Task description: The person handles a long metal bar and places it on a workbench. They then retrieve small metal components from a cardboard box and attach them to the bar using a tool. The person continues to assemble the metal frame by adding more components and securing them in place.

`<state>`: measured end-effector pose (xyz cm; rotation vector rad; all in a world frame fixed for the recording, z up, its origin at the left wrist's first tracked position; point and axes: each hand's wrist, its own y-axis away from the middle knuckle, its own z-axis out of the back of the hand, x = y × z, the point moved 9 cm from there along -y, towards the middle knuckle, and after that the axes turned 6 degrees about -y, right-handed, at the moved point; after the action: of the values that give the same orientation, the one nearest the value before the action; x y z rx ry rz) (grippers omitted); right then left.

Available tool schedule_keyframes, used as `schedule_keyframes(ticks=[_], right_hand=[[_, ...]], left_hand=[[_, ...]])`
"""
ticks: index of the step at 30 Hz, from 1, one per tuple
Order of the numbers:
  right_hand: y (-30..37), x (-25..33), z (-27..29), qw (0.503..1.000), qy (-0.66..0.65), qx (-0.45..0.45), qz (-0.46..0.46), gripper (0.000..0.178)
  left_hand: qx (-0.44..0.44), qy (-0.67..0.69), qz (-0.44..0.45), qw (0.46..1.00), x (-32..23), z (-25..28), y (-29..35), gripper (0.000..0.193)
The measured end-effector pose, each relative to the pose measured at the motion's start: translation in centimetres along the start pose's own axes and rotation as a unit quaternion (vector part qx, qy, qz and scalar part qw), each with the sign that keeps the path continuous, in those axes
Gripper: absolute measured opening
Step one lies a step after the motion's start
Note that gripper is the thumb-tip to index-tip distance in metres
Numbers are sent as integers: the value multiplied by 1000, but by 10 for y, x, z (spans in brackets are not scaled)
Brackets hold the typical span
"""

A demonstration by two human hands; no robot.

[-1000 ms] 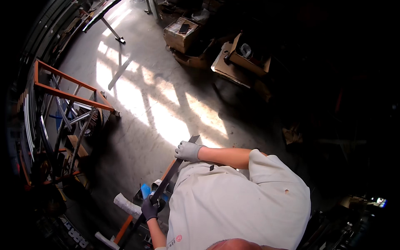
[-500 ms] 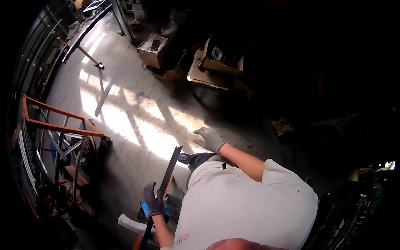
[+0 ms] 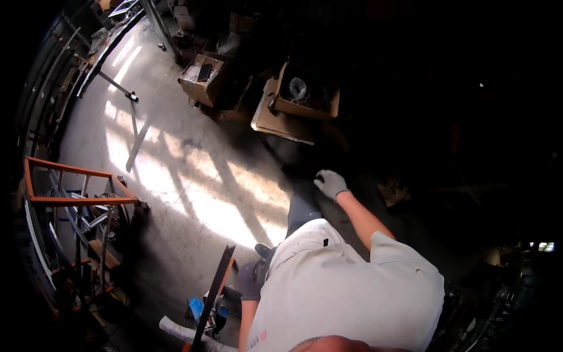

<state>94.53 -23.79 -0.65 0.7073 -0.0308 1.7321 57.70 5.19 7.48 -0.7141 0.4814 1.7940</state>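
Observation:
My left hand (image 3: 253, 281), in a dark glove, hangs beside my left thigh. Its fingers blend into the dark clothing, so their pose is hard to make out. Just left of it a long dark metal angle bar (image 3: 215, 284) slants up from the lower edge, apart from the hand. Beside the bar shows an orange strip (image 3: 226, 276), and a blue piece (image 3: 196, 307) lies to its left. My right hand (image 3: 331, 182), in a light grey glove, is out in front of my right leg. It holds nothing, and its fingers are loosely bent and apart.
An orange metal frame rack (image 3: 82, 201) with metal lengths stands at the left. Cardboard boxes (image 3: 202, 79) and an open carton (image 3: 305, 108) sit ahead. Near the lower edge lies a pale wrapped roll (image 3: 176, 328). Sunlight patches cross the concrete floor (image 3: 193, 188).
My left hand has moved right, from beside the angle bar to my thigh. My right hand has swung to the right. One leg has stepped forward, and the surroundings have shifted slightly in view.

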Motion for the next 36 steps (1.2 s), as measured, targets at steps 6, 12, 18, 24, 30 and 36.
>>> schedule_keyframes(ticks=[6, 12, 18, 24, 30, 36], right_hand=[[-273, -149, 88, 983, -117, -102, -96, 45], [-474, -203, 118, 985, -93, -2, -144, 70], [-581, -272, 68, 959, -170, 32, -224, 80], [-567, -258, 114, 939, -294, -100, -147, 50], [-440, -88, 199, 848, -524, -76, -24, 28], [-258, 156, 296, 864, -396, -16, 312, 30]], left_hand=[[20, 36, 237, 971, 10, -112, -135, 19], [126, 130, 364, 914, -66, -205, -205, 29], [112, 151, 472, 861, -79, -201, -183, 22], [73, 121, 499, 855, -63, -194, -174, 20], [8, 115, 404, 907, -132, -165, -333, 29], [-134, 177, 162, 961, -253, -55, -479, 28]])
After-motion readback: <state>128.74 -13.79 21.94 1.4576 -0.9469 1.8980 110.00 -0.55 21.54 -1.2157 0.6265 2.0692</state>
